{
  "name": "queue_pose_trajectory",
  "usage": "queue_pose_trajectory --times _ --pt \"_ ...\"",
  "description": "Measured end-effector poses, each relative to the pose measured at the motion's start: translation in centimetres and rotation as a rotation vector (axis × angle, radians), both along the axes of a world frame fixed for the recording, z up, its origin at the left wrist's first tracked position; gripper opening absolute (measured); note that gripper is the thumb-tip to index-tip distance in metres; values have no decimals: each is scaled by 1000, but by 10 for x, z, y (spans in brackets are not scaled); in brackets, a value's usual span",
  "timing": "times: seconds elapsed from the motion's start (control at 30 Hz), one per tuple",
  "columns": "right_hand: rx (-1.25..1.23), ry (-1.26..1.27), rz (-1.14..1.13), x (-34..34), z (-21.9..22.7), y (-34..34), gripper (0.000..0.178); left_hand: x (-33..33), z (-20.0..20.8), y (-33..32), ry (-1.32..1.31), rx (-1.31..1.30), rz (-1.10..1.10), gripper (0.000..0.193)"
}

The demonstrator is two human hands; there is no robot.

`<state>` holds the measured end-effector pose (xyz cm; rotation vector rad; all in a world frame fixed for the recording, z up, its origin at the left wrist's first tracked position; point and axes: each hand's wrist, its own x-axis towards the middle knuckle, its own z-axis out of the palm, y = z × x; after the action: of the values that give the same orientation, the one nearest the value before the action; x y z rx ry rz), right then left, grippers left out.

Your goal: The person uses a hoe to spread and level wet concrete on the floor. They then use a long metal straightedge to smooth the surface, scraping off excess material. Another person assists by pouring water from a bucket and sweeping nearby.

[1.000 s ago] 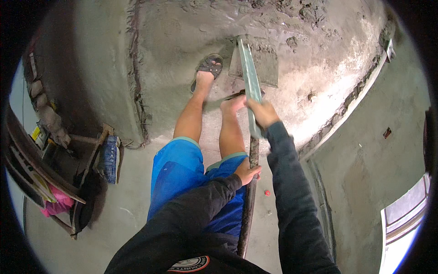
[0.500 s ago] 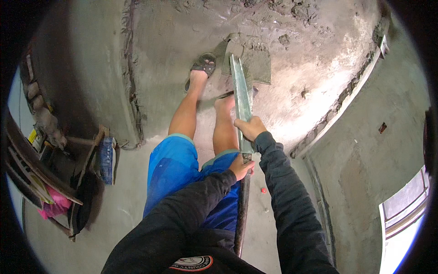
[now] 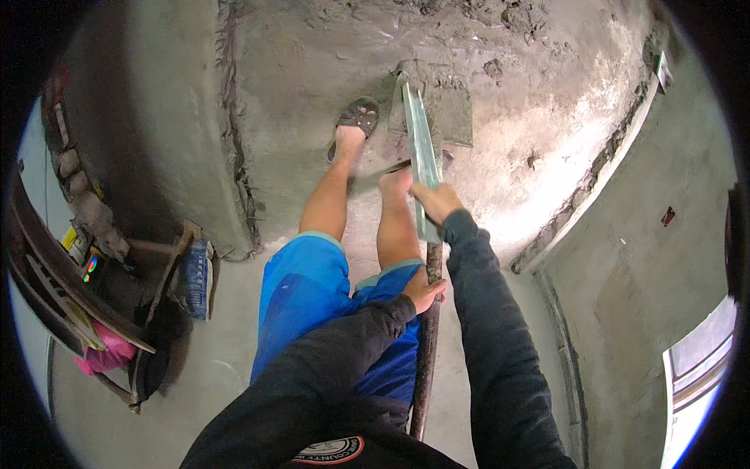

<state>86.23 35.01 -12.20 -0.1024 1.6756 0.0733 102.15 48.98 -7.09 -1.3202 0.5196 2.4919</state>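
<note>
My left hand (image 3: pixel 426 292) is closed around the dark handle (image 3: pixel 425 367) of a shovel, which leans back along my blue shorts. The shovel's flat grey blade (image 3: pixel 455 117) rests on the cement-smeared floor beyond my feet. Farther up, my right hand (image 3: pixel 439 203) grips a long pale metal channel (image 3: pixel 423 148) with raised edges. The channel lies along the line of the handle and hides part of it; its far end reaches over the blade. Whether channel and handle touch I cannot tell.
Wet, lumpy cement (image 3: pixel 523 23) covers the far floor. A rough ledge edge (image 3: pixel 590 187) runs along the right, beside a grey wall (image 3: pixel 664 156). At left stand a wooden chair-like frame (image 3: pixel 86 266) with a pink cloth (image 3: pixel 109 349) and a blue-and-white bag (image 3: pixel 198 280).
My right hand has slid the channel a little away from me along the handle, baring more of the handle above my left hand. The whole view has shifted slightly.
</note>
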Motion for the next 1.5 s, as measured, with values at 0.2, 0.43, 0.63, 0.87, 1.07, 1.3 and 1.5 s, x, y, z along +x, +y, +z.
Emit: queue_pose_trajectory --times 0.2,0.43,0.63,0.87,1.07,1.3,1.5 --pt "-123 -35 11 7 30 41 51 -12 7 -14 -68 199 111 22" --pt "-44 -13 30 -16 -39 -18 67 -10 0 -10 -67 118 63 29" --pt "-131 -47 50 -2 21 27 52 -18 3 -8 -39 271 122 25" --pt "-60 24 104 -35 -27 -17 57 -17 5 -8 -82 237 134 29" --pt "-60 77 527 -63 80 12 64 -14 -4 8 -74 219 171 27" --pt "28 -28 680 -55 67 5 64 -13 -7 17 -91 252 138 25" --pt "167 -1 587 -46 31 -55 62 -20 -1 5 -109 268 136 25"
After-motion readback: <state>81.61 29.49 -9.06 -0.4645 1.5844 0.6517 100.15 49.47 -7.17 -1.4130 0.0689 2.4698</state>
